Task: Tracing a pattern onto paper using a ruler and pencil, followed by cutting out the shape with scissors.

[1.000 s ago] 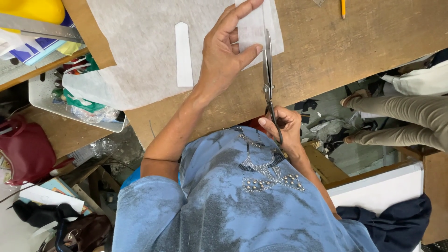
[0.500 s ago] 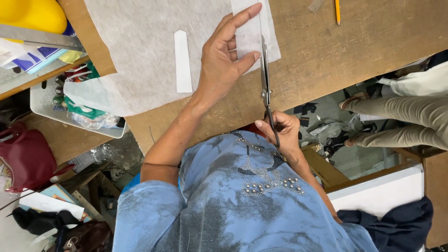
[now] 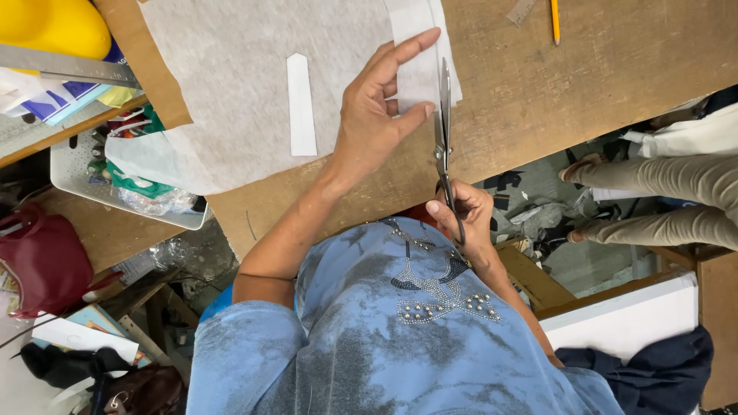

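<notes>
The left hand (image 3: 377,123) pinned the white sheet (image 3: 231,69) to the bench (image 3: 584,84); the right hand (image 3: 461,215) gripped scissors (image 3: 442,131) cutting it.

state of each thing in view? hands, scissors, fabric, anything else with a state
Left hand: flat on the white fabric, fingers spread, pinning it.
Right hand: gripping the scissors' handles.
Scissors: blades nearly closed, running along the fabric edge.
White fabric: spread flat on the table.
White strip: cut out, lying flat on the fabric.
Pencil: lying on the table, untouched.
</notes>
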